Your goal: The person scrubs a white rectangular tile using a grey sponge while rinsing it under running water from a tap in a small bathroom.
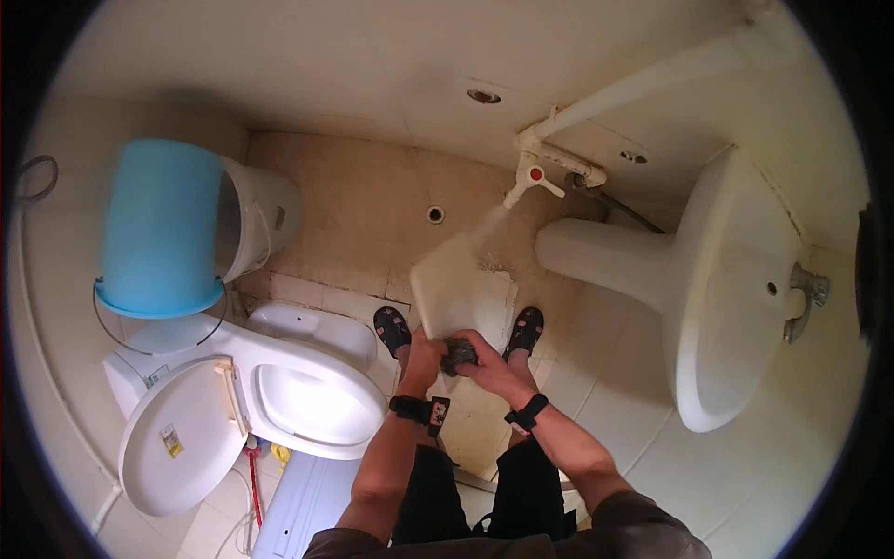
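Water sprays from a white tap [531, 179] with a red-centred handle onto a pale, flat rectangular panel [452, 279]. My left hand [426, 359] is closed at the near left end of this panel, gripping its edge. In my right hand [486, 365] is a dark grey scouring pad [459, 356], bunched up close to the left hand's fingers. The pad hides part of the panel's near end. Both hands are low in front of me, between my two feet in dark clogs.
On the right stands a white pedestal washbasin [736, 307]. A white toilet [358, 415] with its lid [182, 438] raised is at the left. Above it, a light-blue bucket [163, 224] lies tipped beside a white bucket [270, 219]. A round drain [435, 214] is in the floor.
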The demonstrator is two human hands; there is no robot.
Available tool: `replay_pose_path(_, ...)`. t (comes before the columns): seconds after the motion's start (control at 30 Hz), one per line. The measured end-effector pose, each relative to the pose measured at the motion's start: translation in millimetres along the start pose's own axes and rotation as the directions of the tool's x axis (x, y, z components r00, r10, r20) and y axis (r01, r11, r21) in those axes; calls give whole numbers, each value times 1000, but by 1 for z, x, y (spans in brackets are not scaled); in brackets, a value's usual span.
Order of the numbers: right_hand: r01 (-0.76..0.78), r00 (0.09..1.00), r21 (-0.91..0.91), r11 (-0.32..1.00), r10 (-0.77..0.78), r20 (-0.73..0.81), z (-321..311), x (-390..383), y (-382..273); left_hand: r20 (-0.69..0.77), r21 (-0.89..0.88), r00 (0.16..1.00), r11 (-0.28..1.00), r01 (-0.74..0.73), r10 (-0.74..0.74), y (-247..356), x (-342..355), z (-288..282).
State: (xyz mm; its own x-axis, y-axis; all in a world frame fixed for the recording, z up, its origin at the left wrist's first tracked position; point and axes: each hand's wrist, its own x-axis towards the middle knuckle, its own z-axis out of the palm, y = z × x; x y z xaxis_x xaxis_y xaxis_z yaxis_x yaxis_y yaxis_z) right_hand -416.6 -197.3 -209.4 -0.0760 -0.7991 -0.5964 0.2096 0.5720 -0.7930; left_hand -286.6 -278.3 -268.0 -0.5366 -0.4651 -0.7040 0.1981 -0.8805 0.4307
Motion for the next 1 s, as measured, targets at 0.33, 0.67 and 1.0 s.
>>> replay_pose_path(0.33, 170, 874, 621, 765, 174, -453, 4, -53, -70, 594, 803, 768, -223, -553, 238, 74, -79, 93)
replay_pose_path(0.67, 264, 800, 520, 812, 116, -589, -10, -68, -64, 549, 836, 745, -270, -479, 380, 113, -131, 84)
replay_pose_path(1.0, 70, 947, 548, 833, 117, -299, -47, -99, -68, 126, -532, 986, 846, -22, 105, 148, -112, -16)
